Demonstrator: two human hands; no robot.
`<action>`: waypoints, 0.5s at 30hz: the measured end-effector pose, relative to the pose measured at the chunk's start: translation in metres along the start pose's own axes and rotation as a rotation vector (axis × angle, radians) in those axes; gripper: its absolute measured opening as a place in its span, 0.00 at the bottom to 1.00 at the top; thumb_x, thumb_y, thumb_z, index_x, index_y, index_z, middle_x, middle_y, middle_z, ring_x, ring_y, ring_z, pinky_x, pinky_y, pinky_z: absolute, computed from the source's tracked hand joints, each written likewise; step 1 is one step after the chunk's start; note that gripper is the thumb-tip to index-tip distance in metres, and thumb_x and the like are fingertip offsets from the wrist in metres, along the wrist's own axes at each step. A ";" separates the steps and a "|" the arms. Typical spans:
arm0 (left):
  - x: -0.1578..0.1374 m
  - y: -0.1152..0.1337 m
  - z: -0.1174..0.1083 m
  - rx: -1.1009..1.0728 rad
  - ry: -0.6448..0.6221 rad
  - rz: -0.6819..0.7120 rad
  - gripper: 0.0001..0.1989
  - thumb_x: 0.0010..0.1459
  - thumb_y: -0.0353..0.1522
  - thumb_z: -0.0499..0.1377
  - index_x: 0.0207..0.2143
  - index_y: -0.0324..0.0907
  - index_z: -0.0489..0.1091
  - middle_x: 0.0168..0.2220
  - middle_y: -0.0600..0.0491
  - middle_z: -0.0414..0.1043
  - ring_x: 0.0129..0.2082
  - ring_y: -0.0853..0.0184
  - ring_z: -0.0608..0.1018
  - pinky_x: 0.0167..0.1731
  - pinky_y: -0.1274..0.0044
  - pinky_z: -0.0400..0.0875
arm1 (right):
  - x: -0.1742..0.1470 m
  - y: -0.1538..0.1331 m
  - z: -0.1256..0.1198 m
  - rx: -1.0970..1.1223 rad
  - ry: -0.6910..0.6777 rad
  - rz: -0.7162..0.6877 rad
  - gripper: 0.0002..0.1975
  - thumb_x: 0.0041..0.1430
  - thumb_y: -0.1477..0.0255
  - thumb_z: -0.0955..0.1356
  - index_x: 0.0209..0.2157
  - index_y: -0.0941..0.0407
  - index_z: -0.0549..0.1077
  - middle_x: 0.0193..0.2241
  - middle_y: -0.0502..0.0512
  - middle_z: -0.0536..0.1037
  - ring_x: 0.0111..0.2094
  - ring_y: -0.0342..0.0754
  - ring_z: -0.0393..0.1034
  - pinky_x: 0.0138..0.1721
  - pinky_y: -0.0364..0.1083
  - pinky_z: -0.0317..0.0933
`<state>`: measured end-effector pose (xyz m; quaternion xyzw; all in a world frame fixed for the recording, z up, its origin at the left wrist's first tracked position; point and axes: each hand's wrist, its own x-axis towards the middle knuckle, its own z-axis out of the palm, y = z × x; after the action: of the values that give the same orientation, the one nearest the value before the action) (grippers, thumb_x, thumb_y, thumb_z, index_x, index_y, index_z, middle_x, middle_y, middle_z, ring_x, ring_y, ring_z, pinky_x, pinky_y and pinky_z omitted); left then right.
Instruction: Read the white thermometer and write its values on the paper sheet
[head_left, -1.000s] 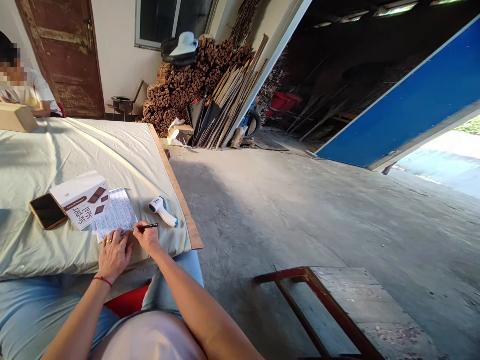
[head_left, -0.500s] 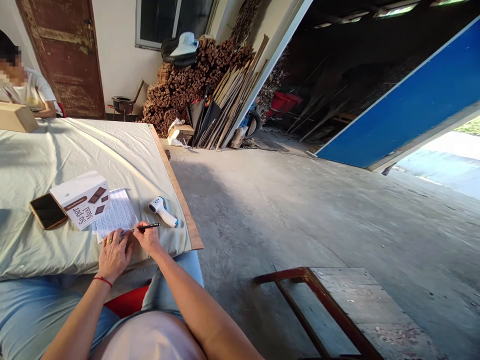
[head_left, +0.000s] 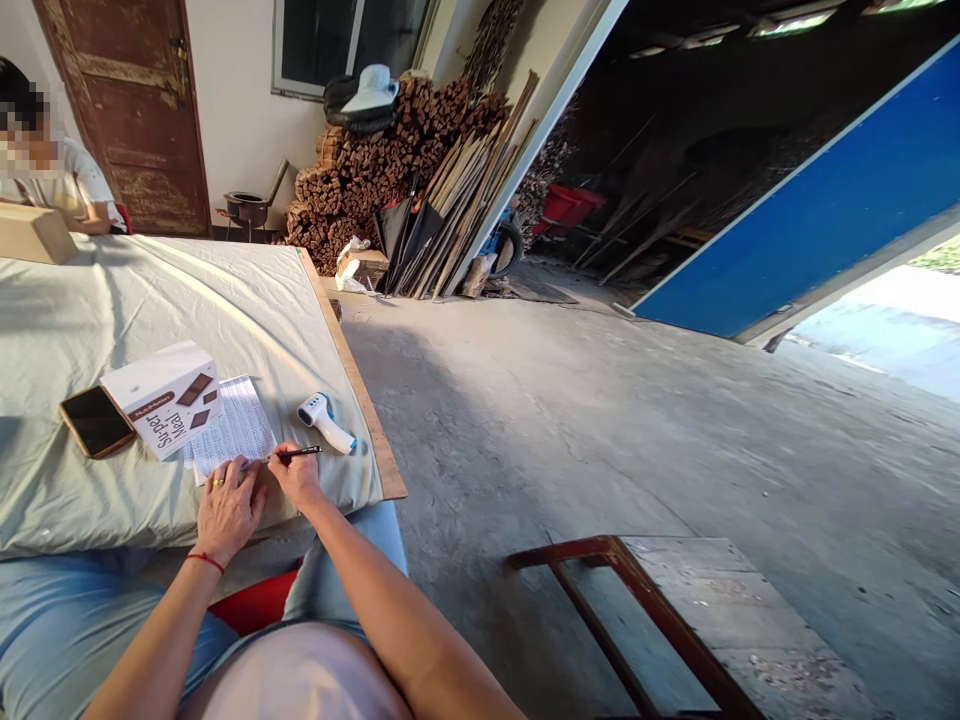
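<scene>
My right hand [head_left: 295, 477] is closed round a black pen [head_left: 300, 453], its tip end at the lower right edge of a sheet of paper [head_left: 234, 430] covered in handwriting. Flat on the sheet's lower edge lies my left hand [head_left: 231, 508], fingers stretched out, with a ring and a red wrist cord. A white box printed "Super Meal" [head_left: 166, 400] covers the sheet's upper left part. Beside the box is a phone [head_left: 97, 422] with a dark screen. Right of the paper lies a white and blue infrared thermometer [head_left: 327, 422].
A pale cloth covers the table [head_left: 247, 290], whose wooden edge shows on the right. Across it sits another person [head_left: 82, 185] behind a cardboard box [head_left: 34, 235]. A wooden chair [head_left: 675, 620] stands at lower right on the concrete floor. Stacked firewood [head_left: 360, 180] lines the wall.
The person across the table has shifted their head and arm slightly. My hands, the pen and the paper look almost the same.
</scene>
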<state>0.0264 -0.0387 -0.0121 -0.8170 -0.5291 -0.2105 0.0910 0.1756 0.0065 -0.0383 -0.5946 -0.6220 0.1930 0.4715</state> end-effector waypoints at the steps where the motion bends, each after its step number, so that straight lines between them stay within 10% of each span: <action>1: 0.000 0.000 0.000 -0.006 0.000 -0.001 0.19 0.64 0.37 0.49 0.53 0.43 0.71 0.51 0.42 0.72 0.51 0.54 0.71 0.51 0.63 0.66 | 0.000 0.000 0.000 0.008 0.000 -0.002 0.04 0.53 0.72 0.66 0.27 0.54 0.73 0.23 0.52 0.79 0.28 0.49 0.73 0.34 0.44 0.66; 10: -0.002 -0.003 0.004 -0.102 0.033 -0.011 0.18 0.63 0.36 0.51 0.53 0.44 0.69 0.50 0.43 0.71 0.50 0.55 0.72 0.50 0.63 0.67 | -0.004 0.003 -0.009 0.136 0.211 -0.016 0.11 0.63 0.69 0.60 0.38 0.56 0.72 0.33 0.57 0.77 0.32 0.47 0.71 0.37 0.45 0.67; 15: 0.000 -0.038 -0.001 -0.287 0.417 -0.291 0.21 0.60 0.40 0.55 0.52 0.39 0.60 0.50 0.39 0.63 0.55 0.53 0.67 0.52 0.59 0.68 | 0.015 -0.013 -0.020 -0.116 0.140 -0.198 0.14 0.64 0.76 0.59 0.43 0.57 0.74 0.39 0.59 0.75 0.43 0.51 0.70 0.46 0.48 0.64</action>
<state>-0.0081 -0.0234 -0.0138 -0.6761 -0.5754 -0.4575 0.0502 0.1865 0.0115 -0.0126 -0.5684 -0.6535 0.0674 0.4953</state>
